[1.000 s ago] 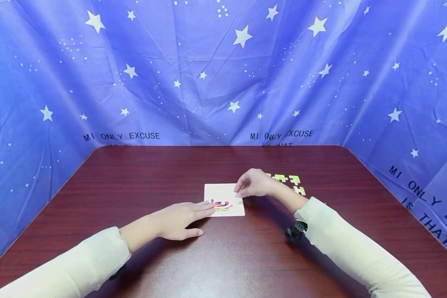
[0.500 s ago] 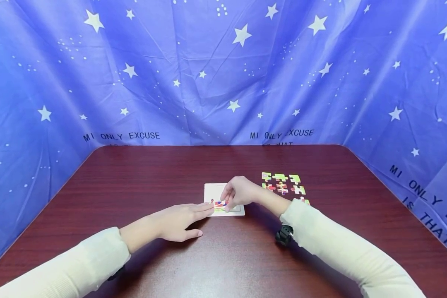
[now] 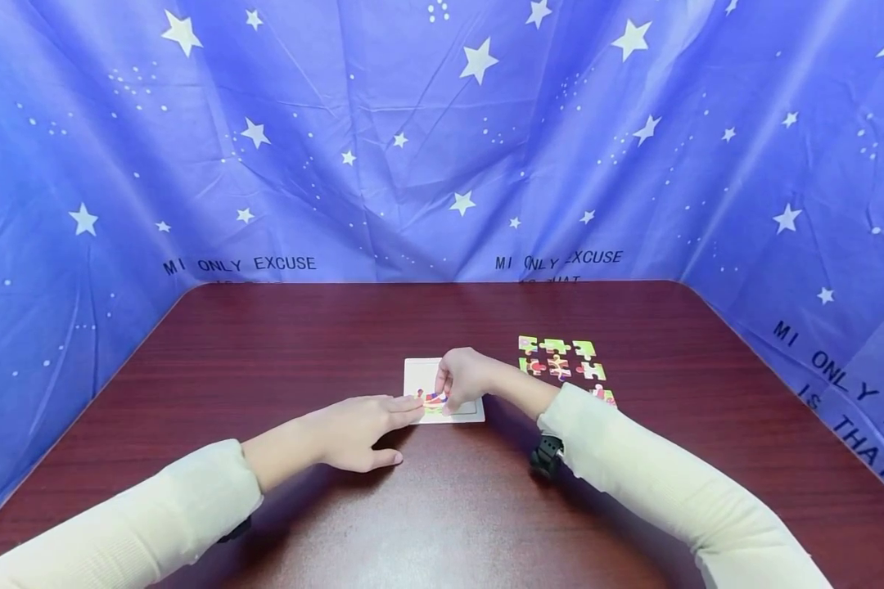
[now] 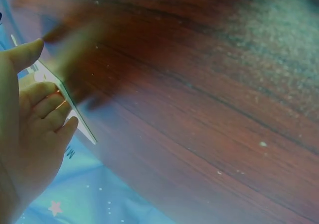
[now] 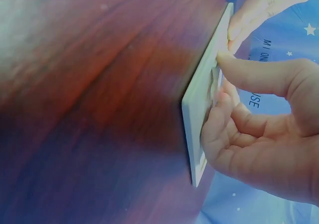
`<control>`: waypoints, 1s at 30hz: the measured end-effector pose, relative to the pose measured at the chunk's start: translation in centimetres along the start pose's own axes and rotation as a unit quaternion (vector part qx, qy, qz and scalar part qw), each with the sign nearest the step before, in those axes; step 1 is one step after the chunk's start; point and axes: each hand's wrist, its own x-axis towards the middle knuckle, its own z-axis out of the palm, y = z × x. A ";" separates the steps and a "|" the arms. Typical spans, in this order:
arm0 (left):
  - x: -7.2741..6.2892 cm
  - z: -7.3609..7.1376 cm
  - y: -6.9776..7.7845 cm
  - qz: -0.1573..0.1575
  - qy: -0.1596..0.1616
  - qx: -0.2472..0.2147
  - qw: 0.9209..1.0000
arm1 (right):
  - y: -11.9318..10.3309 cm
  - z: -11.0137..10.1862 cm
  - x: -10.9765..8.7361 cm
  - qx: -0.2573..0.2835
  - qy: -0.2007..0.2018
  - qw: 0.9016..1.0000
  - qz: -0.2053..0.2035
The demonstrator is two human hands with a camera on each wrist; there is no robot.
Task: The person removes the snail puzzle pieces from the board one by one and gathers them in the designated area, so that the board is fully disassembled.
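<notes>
A white puzzle board (image 3: 420, 373) lies flat on the dark red table, with a few colourful joined jigsaw pieces (image 3: 434, 401) along its near part. My left hand (image 3: 349, 432) is flat and palm down, its straight fingertips resting on the left side of the board and pieces. Over the board's right part, my right hand (image 3: 469, 381) pinches a jigsaw piece between thumb and fingers, low against the other pieces; that piece is mostly hidden by the fingers. In the right wrist view the thumb and curled fingers of the right hand (image 5: 264, 114) are right at the board's surface (image 5: 192, 139).
To the right of the board, several loose jigsaw pieces (image 3: 558, 365) in yellow-green, red and white lie in rough rows, partly behind the right forearm. A blue curtain (image 3: 427, 164) with white stars hangs behind and beside the table (image 3: 302, 327).
My right hand has moved left and nearer, from the board's right edge to the joined pieces, and stays there over the last half second. My left hand keeps its place.
</notes>
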 end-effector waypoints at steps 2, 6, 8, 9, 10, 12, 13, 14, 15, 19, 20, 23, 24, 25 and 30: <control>0.0 -0.1 0.0 -0.002 0.000 -0.001 1.000 | -0.2 0.0 0.2 0.007 -0.007 1.000 0.012; -0.1 -0.1 -0.1 -0.003 0.000 -0.005 1.000 | -0.2 -0.1 0.4 0.016 -0.012 1.000 0.018; -0.1 -0.1 -0.1 -0.003 0.000 -0.006 1.000 | -0.1 -0.1 0.4 0.017 -0.011 1.000 0.014; -0.1 -0.1 -0.1 -0.003 0.000 -0.007 1.000 | 0.0 -0.1 0.5 0.021 -0.010 1.000 0.012; -0.1 -0.1 -0.2 -0.003 0.000 -0.006 1.000 | 0.1 -0.2 0.5 0.028 -0.010 1.000 0.010; -0.1 -0.1 -0.2 -0.001 0.001 -0.007 1.000 | 0.2 -0.2 0.5 0.041 -0.011 0.999 0.005; -0.1 -0.1 -0.3 -0.001 0.002 -0.007 1.000 | 0.3 -0.3 0.4 0.049 -0.012 0.999 0.003; -0.2 -0.1 -0.3 0.000 0.003 -0.007 1.000 | 0.4 -0.3 0.4 0.058 -0.013 0.998 0.002; -0.2 -0.1 -0.3 0.000 0.004 -0.007 1.000 | 0.4 -0.3 0.4 0.070 -0.015 0.997 0.003; -0.2 -0.1 -0.3 0.002 0.006 -0.010 1.000 | 0.8 -0.4 0.4 0.097 -0.020 0.995 0.004; -0.2 0.0 -0.4 0.002 0.006 -0.011 1.000 | 0.9 -0.4 0.4 0.103 -0.020 0.994 0.003; -0.2 0.0 -0.4 0.001 0.005 -0.012 1.000 | 1.2 -0.5 0.3 0.117 -0.017 0.993 -0.002; -0.1 0.0 -0.5 0.000 0.005 -0.011 1.000 | 1.3 -0.5 0.4 0.119 -0.014 0.993 -0.004; -0.1 0.0 -0.5 -0.001 0.004 -0.010 1.000 | 1.4 -0.6 0.4 0.120 -0.012 0.993 -0.005; -0.2 -0.1 -0.3 -0.003 0.003 -0.012 1.000 | 1.6 -0.8 0.2 0.146 -0.014 0.989 0.011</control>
